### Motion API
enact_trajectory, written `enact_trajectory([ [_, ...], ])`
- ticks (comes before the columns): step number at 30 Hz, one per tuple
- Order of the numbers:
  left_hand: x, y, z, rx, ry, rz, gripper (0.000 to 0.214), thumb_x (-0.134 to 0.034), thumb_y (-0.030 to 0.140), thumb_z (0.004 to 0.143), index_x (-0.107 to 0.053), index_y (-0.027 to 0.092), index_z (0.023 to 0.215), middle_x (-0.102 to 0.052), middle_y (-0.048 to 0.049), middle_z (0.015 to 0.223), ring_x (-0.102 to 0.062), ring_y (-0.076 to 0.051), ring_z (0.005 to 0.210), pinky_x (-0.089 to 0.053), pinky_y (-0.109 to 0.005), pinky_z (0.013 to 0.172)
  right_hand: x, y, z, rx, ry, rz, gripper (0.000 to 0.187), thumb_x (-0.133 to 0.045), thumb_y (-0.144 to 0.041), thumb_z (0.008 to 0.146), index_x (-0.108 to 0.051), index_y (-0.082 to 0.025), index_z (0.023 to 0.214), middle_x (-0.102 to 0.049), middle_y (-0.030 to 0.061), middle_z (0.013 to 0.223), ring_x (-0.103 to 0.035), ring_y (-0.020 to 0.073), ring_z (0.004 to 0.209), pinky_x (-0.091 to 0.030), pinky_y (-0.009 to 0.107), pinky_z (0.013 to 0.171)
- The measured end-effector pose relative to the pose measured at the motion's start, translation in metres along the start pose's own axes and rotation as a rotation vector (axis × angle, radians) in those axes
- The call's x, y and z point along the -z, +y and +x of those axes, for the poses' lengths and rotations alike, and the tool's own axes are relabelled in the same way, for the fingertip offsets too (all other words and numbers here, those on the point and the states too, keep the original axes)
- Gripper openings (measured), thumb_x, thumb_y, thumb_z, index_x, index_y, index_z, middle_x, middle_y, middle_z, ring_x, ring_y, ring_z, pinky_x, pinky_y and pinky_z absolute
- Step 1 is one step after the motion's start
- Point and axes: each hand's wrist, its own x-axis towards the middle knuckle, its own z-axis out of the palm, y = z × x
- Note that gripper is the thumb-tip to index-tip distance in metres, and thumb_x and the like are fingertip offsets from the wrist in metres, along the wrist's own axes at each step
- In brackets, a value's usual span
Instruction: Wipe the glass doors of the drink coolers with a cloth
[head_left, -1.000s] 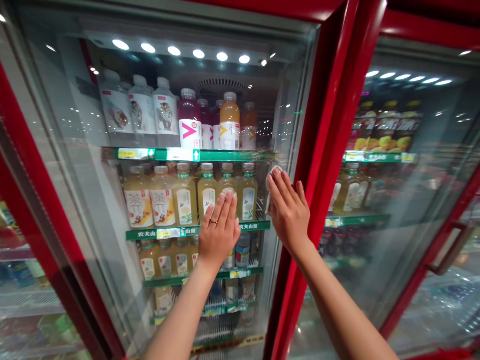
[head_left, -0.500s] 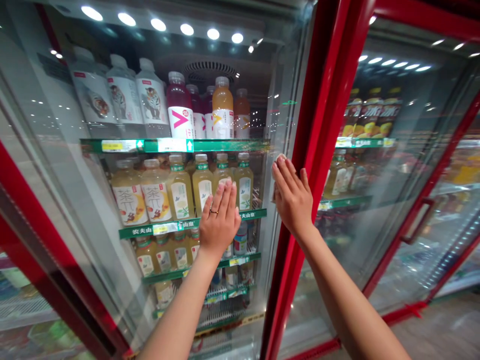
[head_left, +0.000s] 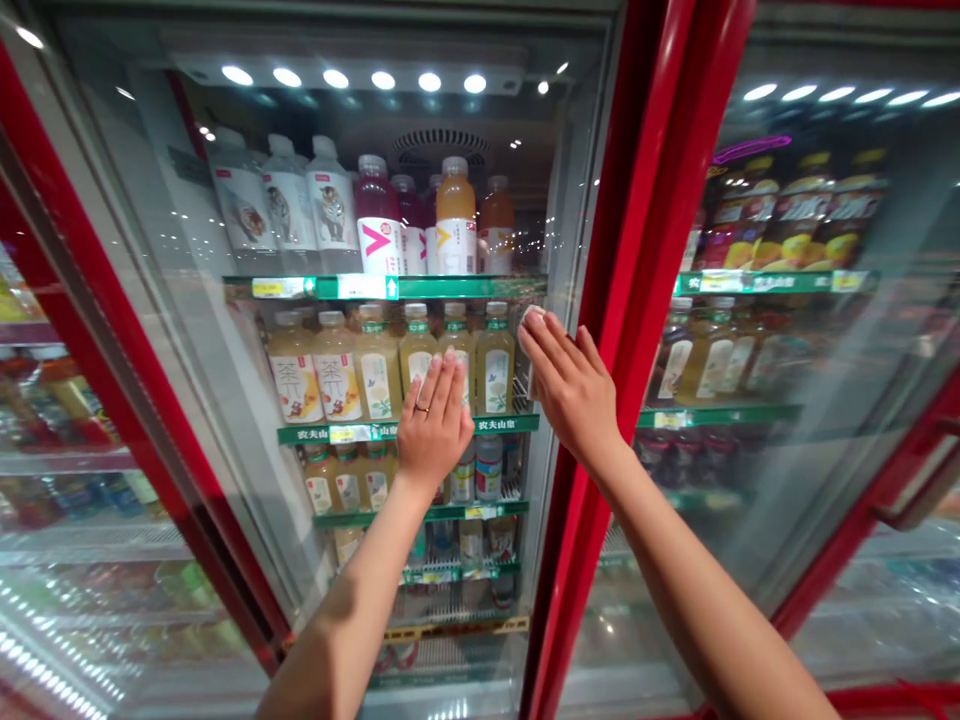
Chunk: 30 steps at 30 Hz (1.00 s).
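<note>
My right hand (head_left: 574, 385) lies against the glass door (head_left: 574, 200) of a drinks fridge, close to its red frame (head_left: 637, 220). Under its fingers a white cloth (head_left: 533, 313) is pressed to the pane; only its edges show, the rest is covered by the hand. To the left, my left hand (head_left: 435, 420) is held flat at the same glass, fingers stretched out, a ring on one of them. It seems to hold nothing. Behind the pane, it partly hides the pale yellow tea bottles (head_left: 375, 365) on the second shelf.
On the top shelf (head_left: 442, 288) stand white-labelled tiger bottles (head_left: 330, 200) and purple and orange drinks (head_left: 455, 215). A second fridge door, with a red handle (head_left: 919, 480), is on the right. More shelved goods (head_left: 67, 390) show through glass at the left.
The view has shifted, showing more of the left fridge. My right hand with the cloth has moved a little left across the glass; my left hand stays nearly in place.
</note>
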Motion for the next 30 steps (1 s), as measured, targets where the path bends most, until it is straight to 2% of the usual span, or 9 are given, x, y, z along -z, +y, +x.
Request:
enact_trajectory([
  [3, 0.005, 0.006, 0.005, 0.001, 0.034, 0.009, 0.081, -0.059, 0.018, 0.104, -0.021, 0.019, 0.175, -0.044, -0.0105, 0.172, -0.035, -0.021, 0.166, -0.025, -0.042, 0.14, 0.008, 0.009, -0.006, 0.061, -0.028, 0.082, 0.081, -0.043, -0.003, 0.108, -0.013, -0.038, 0.176, -0.052, 0.0009, 0.169, -0.049, 0.0205, 0.157, -0.043, 0.051, 0.134],
  [6, 0.011, 0.027, 0.016, -0.043, 0.08, -0.03, 0.083, -0.065, 0.019, 0.104, -0.022, 0.019, 0.175, -0.053, -0.0122, 0.168, -0.046, -0.022, 0.161, -0.039, -0.04, 0.134, 0.012, 0.023, -0.009, 0.089, -0.003, 0.171, 0.074, -0.044, -0.007, 0.11, -0.02, -0.033, 0.175, -0.058, 0.0043, 0.165, -0.057, 0.018, 0.151, -0.045, 0.046, 0.132],
  [10, 0.009, 0.059, 0.035, -0.283, 0.069, -0.067, 0.066, -0.064, 0.016, 0.105, -0.041, 0.018, 0.167, -0.068, -0.0088, 0.156, -0.055, -0.018, 0.154, -0.045, -0.034, 0.131, 0.008, 0.04, -0.009, 0.111, 0.06, 0.162, 0.053, -0.05, -0.016, 0.111, -0.044, -0.026, 0.162, -0.074, 0.0066, 0.148, -0.066, 0.0208, 0.143, -0.046, 0.05, 0.131],
  [13, -0.002, 0.067, 0.048, -0.389, -0.043, -0.06, 0.047, -0.058, 0.014, 0.107, -0.056, 0.022, 0.153, -0.071, -0.0049, 0.152, -0.058, -0.017, 0.151, -0.046, -0.035, 0.131, 0.009, 0.051, -0.014, 0.138, 0.133, 0.162, 0.047, -0.052, -0.018, 0.11, -0.049, -0.024, 0.157, -0.08, 0.0065, 0.137, -0.065, 0.0225, 0.144, -0.046, 0.051, 0.131],
  [16, -0.011, 0.063, 0.06, -0.4, -0.177, -0.092, 0.049, -0.061, 0.015, 0.105, -0.056, 0.021, 0.153, -0.069, -0.0074, 0.153, -0.056, -0.019, 0.153, -0.045, -0.038, 0.132, 0.018, 0.062, -0.023, 0.194, 0.107, 0.191, 0.057, -0.058, -0.026, 0.109, -0.043, -0.022, 0.164, -0.075, 0.0089, 0.147, -0.062, 0.0237, 0.148, -0.047, 0.047, 0.13],
  [18, -0.012, 0.06, 0.067, -0.403, -0.192, -0.1, 0.054, -0.065, 0.02, 0.104, -0.053, 0.02, 0.156, -0.067, -0.0094, 0.155, -0.055, -0.021, 0.154, -0.045, -0.04, 0.132, 0.026, 0.069, -0.03, 0.191, 0.03, 0.198, 0.065, -0.059, -0.029, 0.109, -0.035, -0.024, 0.17, -0.068, 0.0089, 0.156, -0.057, 0.0244, 0.153, -0.046, 0.046, 0.13],
  [22, -0.009, 0.064, 0.076, -0.346, -0.043, 0.001, 0.048, -0.065, 0.021, 0.106, -0.057, 0.022, 0.154, -0.074, -0.0083, 0.145, -0.065, -0.023, 0.143, -0.052, -0.039, 0.126, 0.029, 0.075, -0.044, 0.137, -0.044, 0.19, 0.079, -0.056, -0.029, 0.109, -0.016, -0.03, 0.177, -0.053, 0.0055, 0.169, -0.047, 0.0245, 0.159, -0.04, 0.046, 0.133],
  [26, -0.013, 0.073, 0.075, -0.2, -0.014, 0.033, 0.045, -0.062, 0.013, 0.107, -0.062, 0.025, 0.15, -0.078, -0.0062, 0.136, -0.069, -0.022, 0.138, -0.06, -0.038, 0.118, 0.016, 0.068, -0.056, 0.038, 0.071, 0.151, 0.087, -0.056, -0.033, 0.109, -0.003, -0.029, 0.178, -0.045, 0.0067, 0.173, -0.043, 0.0265, 0.162, -0.033, 0.047, 0.136],
  [30, -0.021, 0.083, 0.064, -0.165, 0.049, -0.054, 0.049, -0.054, 0.007, 0.107, -0.057, 0.019, 0.154, -0.074, -0.0095, 0.144, -0.063, -0.023, 0.146, -0.06, -0.04, 0.12, 0.006, 0.062, -0.066, -0.048, 0.13, 0.107, 0.087, -0.054, -0.031, 0.109, -0.002, -0.027, 0.178, -0.041, 0.0088, 0.176, -0.038, 0.0283, 0.164, -0.031, 0.049, 0.136],
])
